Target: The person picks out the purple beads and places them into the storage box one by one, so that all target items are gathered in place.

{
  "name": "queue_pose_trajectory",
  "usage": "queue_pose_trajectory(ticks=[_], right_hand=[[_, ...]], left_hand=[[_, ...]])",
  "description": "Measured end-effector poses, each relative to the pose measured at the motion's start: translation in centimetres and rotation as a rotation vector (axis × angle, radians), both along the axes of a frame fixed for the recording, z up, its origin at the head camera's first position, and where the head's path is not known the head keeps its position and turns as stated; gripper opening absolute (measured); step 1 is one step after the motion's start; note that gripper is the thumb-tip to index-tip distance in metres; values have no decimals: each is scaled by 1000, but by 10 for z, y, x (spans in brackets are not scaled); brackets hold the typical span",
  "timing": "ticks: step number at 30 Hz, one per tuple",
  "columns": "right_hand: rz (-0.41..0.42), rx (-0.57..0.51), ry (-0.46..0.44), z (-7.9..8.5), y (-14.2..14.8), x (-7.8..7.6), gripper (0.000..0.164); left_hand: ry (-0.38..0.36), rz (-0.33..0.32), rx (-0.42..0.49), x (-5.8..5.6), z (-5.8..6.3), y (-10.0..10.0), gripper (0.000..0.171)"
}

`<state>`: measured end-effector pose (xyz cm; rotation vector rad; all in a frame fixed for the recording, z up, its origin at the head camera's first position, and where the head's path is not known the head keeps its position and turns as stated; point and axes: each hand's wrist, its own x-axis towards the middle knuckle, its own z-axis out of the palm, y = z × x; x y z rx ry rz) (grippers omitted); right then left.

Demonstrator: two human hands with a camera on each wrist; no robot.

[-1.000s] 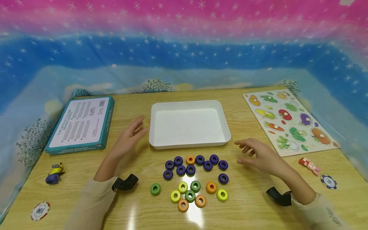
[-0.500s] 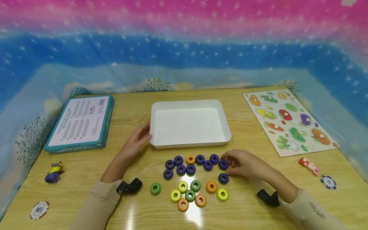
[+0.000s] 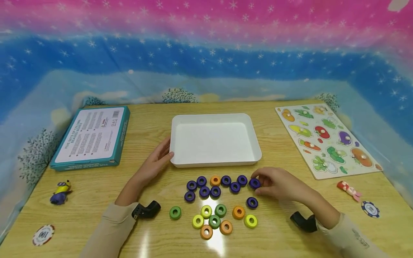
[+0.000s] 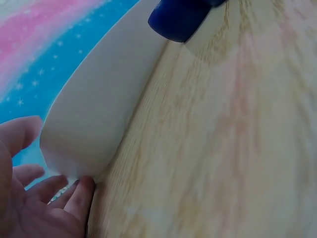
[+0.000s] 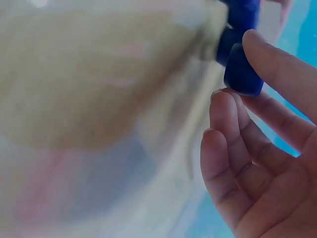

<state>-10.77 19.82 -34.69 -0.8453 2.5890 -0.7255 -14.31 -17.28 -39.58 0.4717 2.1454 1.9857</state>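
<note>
My right hand (image 3: 277,184) pinches a dark purple ring-shaped bead (image 3: 254,184) at the right end of the purple group. In the right wrist view, the thumb and a finger grip this bead (image 5: 242,74), while the other fingers bend beside it. My left hand (image 3: 153,165) touches the left front corner of the white tray (image 3: 216,164); its fingers lie loosely along the outer wall. From the left wrist, the left hand (image 4: 44,198) is seen with fingertips against the tray's lower corner. Another purple bead (image 3: 252,203) lies just in front of the right hand.
An orange bead (image 3: 215,180) sits among several purple ones before the tray; green, yellow and orange beads (image 3: 214,221) lie nearer. A teal box (image 3: 90,138) and minion figure (image 3: 60,192) are left. A vegetable puzzle board (image 3: 329,139), small doll (image 3: 349,190) and poker chip (image 3: 370,209) are right.
My right hand has moved left and toward me, and now grips the end purple bead. My left hand has come in to touch the tray's corner.
</note>
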Motion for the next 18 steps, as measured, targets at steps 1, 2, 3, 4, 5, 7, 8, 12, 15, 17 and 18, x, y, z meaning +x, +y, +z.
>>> queue_pose_trajectory(ticks=[1,2,3,4,5,7,8,12,15,17,18], right_hand=[[-7,0,11,3,1,-1,30],[-19,6,22,6,2,-3,30],[-25,5,35,10,3,-5,30],[-27,0,49,14,4,-7,30],[-29,-8,63,18,5,-10,30],[-40,-26,82,24,7,-18,29],[-46,-38,88,26,8,-22,29],[-54,-81,121,30,8,-42,30],[-38,-86,131,26,4,-57,31],[-19,-77,120,22,0,-65,33],[-8,-69,113,20,-3,-68,33]], left_hand=[[13,3,-14,0,1,1,57],[21,6,-30,1,2,1,57],[27,10,-47,2,3,2,57],[33,12,-60,3,5,3,56],[33,19,-78,4,8,4,55],[33,24,-101,7,14,6,54],[35,28,-113,9,17,7,53],[42,33,-126,12,22,9,53],[50,41,-138,9,15,7,54],[60,47,-143,6,7,5,55],[64,49,-146,5,3,4,55]])
